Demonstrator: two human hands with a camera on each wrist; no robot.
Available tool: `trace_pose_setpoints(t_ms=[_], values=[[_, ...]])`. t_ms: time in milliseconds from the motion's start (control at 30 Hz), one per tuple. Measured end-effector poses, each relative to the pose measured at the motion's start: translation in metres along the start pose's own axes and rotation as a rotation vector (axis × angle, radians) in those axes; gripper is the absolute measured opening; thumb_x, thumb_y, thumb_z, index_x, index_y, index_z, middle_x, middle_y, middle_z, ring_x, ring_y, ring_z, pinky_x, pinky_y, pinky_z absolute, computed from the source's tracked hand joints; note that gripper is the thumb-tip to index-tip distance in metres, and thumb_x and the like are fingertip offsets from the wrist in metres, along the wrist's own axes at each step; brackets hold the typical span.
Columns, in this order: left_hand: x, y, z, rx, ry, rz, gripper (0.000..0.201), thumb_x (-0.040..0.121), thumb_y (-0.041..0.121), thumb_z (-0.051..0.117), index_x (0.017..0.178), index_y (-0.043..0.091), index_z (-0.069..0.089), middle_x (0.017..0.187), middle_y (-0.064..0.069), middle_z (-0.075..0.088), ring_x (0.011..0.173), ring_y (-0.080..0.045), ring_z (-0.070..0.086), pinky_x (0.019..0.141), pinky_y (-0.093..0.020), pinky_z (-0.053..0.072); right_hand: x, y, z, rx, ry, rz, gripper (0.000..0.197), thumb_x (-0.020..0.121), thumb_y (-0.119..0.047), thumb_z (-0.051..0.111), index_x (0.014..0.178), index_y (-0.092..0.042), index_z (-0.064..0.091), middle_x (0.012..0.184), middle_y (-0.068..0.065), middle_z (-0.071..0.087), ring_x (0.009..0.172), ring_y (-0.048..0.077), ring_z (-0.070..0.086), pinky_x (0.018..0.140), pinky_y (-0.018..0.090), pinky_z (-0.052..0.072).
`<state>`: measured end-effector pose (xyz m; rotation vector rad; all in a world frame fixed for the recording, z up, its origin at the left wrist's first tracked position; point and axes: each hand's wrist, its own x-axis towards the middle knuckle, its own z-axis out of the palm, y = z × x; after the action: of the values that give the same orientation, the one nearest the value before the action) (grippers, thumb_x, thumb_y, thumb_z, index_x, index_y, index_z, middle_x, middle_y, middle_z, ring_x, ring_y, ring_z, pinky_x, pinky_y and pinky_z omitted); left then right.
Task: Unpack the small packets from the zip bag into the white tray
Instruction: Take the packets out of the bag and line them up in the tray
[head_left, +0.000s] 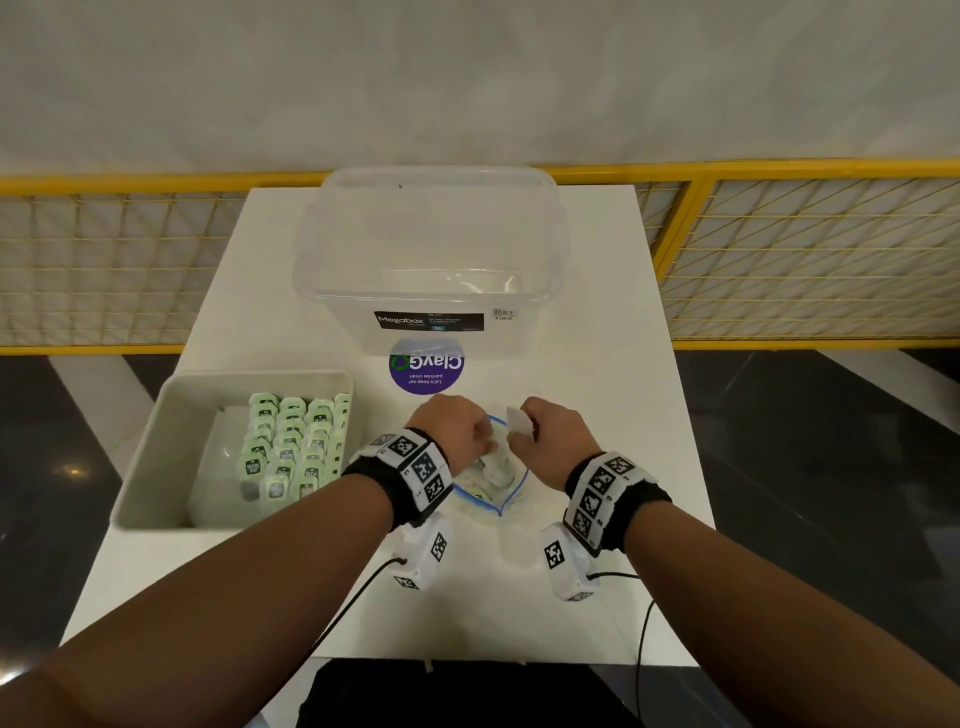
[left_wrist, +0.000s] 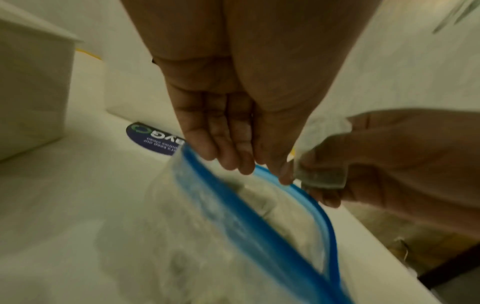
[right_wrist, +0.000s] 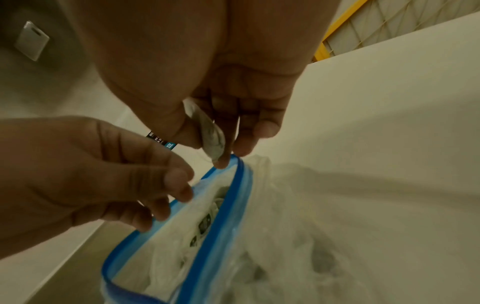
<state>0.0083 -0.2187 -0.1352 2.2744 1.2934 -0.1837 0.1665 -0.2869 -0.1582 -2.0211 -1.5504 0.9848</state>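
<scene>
The clear zip bag (head_left: 493, 480) with a blue rim (left_wrist: 262, 226) lies open on the table between my hands, with several small packets inside (right_wrist: 207, 222). My right hand (head_left: 524, 431) pinches one small pale packet (head_left: 519, 420) between thumb and fingers, just above the far end of the bag's mouth (right_wrist: 209, 133). My left hand (head_left: 483, 441) hovers over the mouth with loosely curled fingers (left_wrist: 233, 156), their tips at the rim, holding nothing. The white tray (head_left: 150, 441) sits to the left and holds several green packets (head_left: 291, 447) in rows.
A large clear storage box (head_left: 426, 260) stands at the back of the white table. A round purple sticker (head_left: 426, 366) lies between it and the bag. Beyond the table runs a yellow mesh fence (head_left: 805, 249). Cables trail from my wrists toward the near edge.
</scene>
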Motion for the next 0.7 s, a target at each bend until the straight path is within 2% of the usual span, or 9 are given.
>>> trace_pose_setpoints(t_ms=[67,167,233,333,433,500,600,700], values=[[0.002,0.004,0.01,0.124,-0.096,-0.012,0.025,0.085,0.041,0.064,0.101,0.022,0.071,0.1,0.001,0.07,0.095,-0.021,0.063,0.083,-0.028,0.05,-0.003,0.004,0.001,0.001,0.006,0.018,0.018,0.088,-0.025,0.059,0.086,-0.009,0.052,0.076,0.007,0.059,0.067,0.024,0.052,0.054,0.028,0.037],[0.006,0.007,0.024,0.149,-0.167,-0.059,0.033,0.083,0.049,0.063,0.096,0.019,0.068,0.089,0.002,0.064,0.083,-0.019,0.058,0.073,-0.028,0.045,-0.005,0.007,0.002,0.026,-0.004,0.046,0.02,0.089,-0.026,0.057,0.088,-0.007,0.051,0.078,0.007,0.059,0.066,0.022,0.05,0.054,0.026,0.037],[0.008,0.008,0.028,0.159,-0.176,-0.08,0.031,0.083,0.049,0.063,0.095,0.02,0.067,0.089,0.002,0.065,0.081,-0.018,0.059,0.072,-0.028,0.046,-0.005,0.006,0.003,0.032,-0.018,0.073,0.019,0.09,-0.026,0.056,0.086,-0.008,0.05,0.075,0.004,0.056,0.066,0.021,0.049,0.053,0.027,0.035],[0.009,0.009,0.03,0.186,-0.157,-0.083,0.024,0.09,0.038,0.057,0.095,0.019,0.071,0.092,-0.001,0.069,0.082,-0.02,0.063,0.076,-0.03,0.051,-0.003,0.007,0.003,0.022,-0.045,0.103,0.019,0.09,-0.027,0.055,0.08,-0.013,0.046,0.074,0.002,0.054,0.067,0.021,0.049,0.053,0.027,0.034],[0.008,0.005,0.028,0.17,-0.136,-0.056,0.021,0.092,0.029,0.052,0.096,0.022,0.072,0.093,0.0,0.069,0.085,-0.021,0.063,0.078,-0.03,0.051,-0.001,0.006,0.002,0.056,-0.058,0.127,0.022,0.089,-0.025,0.053,0.073,-0.019,0.04,0.084,0.006,0.065,0.074,0.027,0.057,0.06,0.033,0.043],[0.005,0.002,0.023,0.184,-0.119,-0.028,0.022,0.091,0.025,0.051,0.097,0.018,0.072,0.095,-0.003,0.07,0.089,-0.023,0.064,0.077,-0.03,0.05,0.0,0.002,0.001,0.08,-0.06,0.139,0.023,0.088,-0.023,0.054,0.071,-0.02,0.038,0.088,0.009,0.066,0.077,0.029,0.059,0.063,0.036,0.044],[0.001,-0.001,0.017,0.217,-0.109,-0.004,0.026,0.092,0.027,0.05,0.101,0.012,0.07,0.1,-0.006,0.069,0.094,-0.026,0.063,0.08,-0.033,0.049,0.0,-0.005,0.0,0.102,-0.065,0.165,0.026,0.087,-0.024,0.059,0.072,-0.017,0.039,0.078,0.005,0.059,0.073,0.028,0.056,0.064,0.037,0.043],[-0.001,-0.001,0.021,0.221,-0.143,-0.009,0.029,0.091,0.036,0.054,0.108,0.016,0.067,0.106,-0.005,0.067,0.098,-0.024,0.062,0.083,-0.032,0.048,0.0,-0.008,0.002,0.14,-0.079,0.199,0.022,0.085,-0.025,0.058,0.074,-0.016,0.041,0.083,0.009,0.064,0.081,0.031,0.066,0.071,0.042,0.05]])
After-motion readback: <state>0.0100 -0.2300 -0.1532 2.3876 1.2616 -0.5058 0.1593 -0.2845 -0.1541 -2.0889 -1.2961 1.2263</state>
